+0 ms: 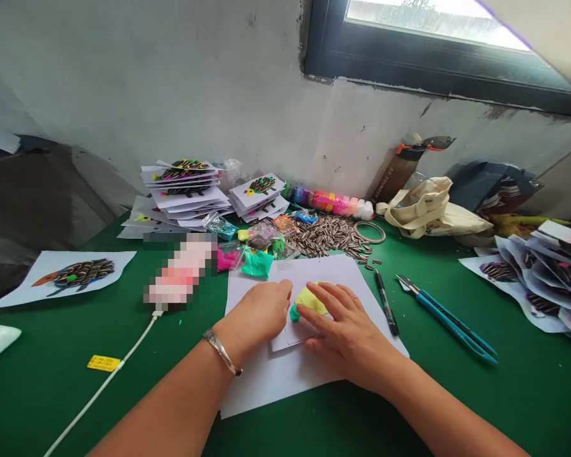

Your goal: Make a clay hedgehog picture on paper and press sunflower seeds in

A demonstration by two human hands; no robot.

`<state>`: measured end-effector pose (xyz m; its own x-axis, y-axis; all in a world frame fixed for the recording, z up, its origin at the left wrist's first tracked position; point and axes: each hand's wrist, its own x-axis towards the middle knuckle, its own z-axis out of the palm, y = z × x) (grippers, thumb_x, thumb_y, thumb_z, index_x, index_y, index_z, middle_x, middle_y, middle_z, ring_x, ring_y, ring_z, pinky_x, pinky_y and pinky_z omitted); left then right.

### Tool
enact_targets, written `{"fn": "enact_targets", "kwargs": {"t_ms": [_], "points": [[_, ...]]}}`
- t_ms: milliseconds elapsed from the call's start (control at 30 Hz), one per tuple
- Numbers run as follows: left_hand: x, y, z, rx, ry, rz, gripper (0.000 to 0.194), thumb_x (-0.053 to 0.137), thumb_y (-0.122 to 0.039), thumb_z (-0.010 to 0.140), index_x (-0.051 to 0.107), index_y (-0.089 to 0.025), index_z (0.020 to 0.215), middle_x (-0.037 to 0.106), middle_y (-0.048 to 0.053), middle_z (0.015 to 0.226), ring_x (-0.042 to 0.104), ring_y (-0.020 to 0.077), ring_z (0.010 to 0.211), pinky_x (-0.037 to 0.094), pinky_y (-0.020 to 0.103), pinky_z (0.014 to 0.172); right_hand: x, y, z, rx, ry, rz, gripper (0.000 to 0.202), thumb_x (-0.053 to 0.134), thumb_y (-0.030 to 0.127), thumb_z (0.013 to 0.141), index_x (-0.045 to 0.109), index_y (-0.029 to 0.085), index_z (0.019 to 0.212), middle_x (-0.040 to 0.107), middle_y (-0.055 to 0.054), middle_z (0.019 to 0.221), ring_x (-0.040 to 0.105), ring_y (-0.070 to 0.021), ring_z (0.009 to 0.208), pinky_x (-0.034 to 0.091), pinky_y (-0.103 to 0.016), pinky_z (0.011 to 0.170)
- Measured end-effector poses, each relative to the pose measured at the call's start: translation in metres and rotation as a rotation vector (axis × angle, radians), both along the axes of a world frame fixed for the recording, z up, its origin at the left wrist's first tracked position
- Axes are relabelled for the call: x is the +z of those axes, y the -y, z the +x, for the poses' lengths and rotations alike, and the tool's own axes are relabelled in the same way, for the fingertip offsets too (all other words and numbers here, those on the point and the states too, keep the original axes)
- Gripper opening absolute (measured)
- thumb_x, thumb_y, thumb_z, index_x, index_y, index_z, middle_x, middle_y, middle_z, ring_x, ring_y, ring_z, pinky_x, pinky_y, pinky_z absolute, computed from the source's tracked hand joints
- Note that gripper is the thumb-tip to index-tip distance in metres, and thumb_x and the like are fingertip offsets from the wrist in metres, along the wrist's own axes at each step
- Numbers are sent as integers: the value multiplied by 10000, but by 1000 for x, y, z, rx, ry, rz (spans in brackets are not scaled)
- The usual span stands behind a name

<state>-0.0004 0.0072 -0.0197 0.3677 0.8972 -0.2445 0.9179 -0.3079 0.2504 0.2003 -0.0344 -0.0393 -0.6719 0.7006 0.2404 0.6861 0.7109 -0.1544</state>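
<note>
My left hand (259,314) rests on a white sheet of paper (285,374) on the green table, fingers curled, its fingertips against a lump of yellow clay (309,299) with a small teal bit (294,313) at its edge. My right hand (347,333) lies flat beside it, fingers spread and pressing on the yellow clay. A smaller white card (292,336) lies under the clay. A silver bracelet (223,353) is on my left wrist.
A pile of sunflower seeds (330,233), clay packets (257,251) and a row of coloured clay tubs (333,202) lie beyond the paper. A black pen (386,303) and blue scissors (450,319) lie to the right. Stacks of finished seed pictures (185,187) stand left and right (542,279). A white cable (105,381) crosses the left.
</note>
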Motion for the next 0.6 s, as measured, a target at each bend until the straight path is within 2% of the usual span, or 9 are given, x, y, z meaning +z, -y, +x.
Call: {"fn": "enact_targets", "kwargs": {"t_ms": [200,433,600], "points": [[2,1,0,-5,-2,4,159,397,-240,905,553,-211,914,694,72,837,644,235,740,315,293,524,4,-2,-3,35,15,-31,336,514,419,916,610,292,1212,486,-75,1405,380,-307,1316,260,-567,1101],[4,2,1,0,0,-4,168,389,-241,908,553,-210,927,695,73,852,639,234,733,322,291,528,1,-1,0,7,-6,-13,414,528,402,911,542,277,1306,400,-112,1471,356,-316,1332,293,-568,1083],[5,2,2,-4,-1,-5,182,380,-240,909,558,-213,935,694,72,848,636,236,729,329,292,531,4,-2,-3,25,0,-46,332,479,437,932,628,282,1185,475,-82,1417,383,-308,1318,250,-579,1101]]}}
